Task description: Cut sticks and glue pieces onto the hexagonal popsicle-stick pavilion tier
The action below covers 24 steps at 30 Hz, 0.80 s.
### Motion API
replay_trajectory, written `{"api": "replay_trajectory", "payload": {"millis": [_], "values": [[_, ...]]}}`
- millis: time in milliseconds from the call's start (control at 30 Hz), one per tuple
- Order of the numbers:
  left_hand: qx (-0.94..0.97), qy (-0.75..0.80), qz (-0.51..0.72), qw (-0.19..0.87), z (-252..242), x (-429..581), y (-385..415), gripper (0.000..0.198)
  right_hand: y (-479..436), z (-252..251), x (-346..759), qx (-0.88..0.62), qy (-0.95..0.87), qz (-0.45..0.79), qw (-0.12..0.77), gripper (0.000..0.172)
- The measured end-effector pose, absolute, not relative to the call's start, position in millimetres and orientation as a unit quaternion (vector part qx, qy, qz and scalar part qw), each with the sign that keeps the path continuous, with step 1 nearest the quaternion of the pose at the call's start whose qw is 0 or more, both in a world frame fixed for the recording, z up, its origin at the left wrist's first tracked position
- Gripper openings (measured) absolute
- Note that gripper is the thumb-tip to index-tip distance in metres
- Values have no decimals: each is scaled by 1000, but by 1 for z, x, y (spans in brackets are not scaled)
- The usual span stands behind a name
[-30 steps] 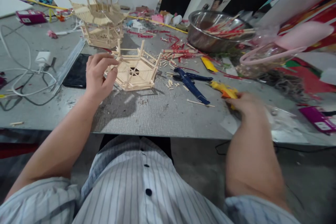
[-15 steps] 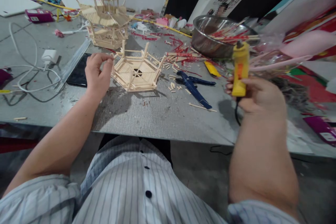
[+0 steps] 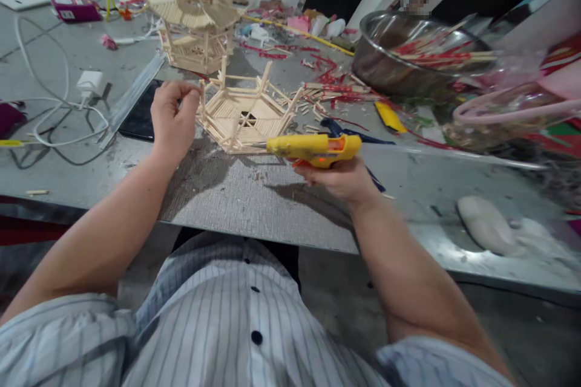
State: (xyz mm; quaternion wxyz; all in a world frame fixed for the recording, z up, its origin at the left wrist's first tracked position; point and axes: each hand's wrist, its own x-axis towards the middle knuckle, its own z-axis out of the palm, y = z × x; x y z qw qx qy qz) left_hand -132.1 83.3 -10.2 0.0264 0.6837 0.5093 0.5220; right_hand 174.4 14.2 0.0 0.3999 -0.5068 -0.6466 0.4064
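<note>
The right hand grips a yellow glue gun; swung too far left, it could knock or drip on the hexagonal stick frame between the hands. The left hand, fingers narrowed at the frame's edge, may hold something, I cannot tell; a jerk could loosen joints. Just beyond the right hand, blue pliers could snag the gun.

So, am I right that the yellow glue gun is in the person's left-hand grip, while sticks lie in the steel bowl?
Only the side is wrong: the head view shows the yellow glue gun in the right-hand grip. Sticks do lie in the steel bowl.
</note>
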Motion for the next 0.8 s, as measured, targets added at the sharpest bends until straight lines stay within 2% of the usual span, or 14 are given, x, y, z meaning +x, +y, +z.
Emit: {"api": "replay_trajectory", "payload": {"millis": [133,400,567,800], "values": [[630,521,576,22,-7,-123,81,10,20,-23,181,-478,-689,363,406,42],[644,564,517,18,-3,-117,79,9,15,-27,174,-464,-741,291,388,38],[638,544,544,4,-2,-116,77,10,8,-16,167,-492,-779,175,347,35],[629,573,525,18,4,-111,74,11,6,-15,169,-488,-799,131,326,32]]}}
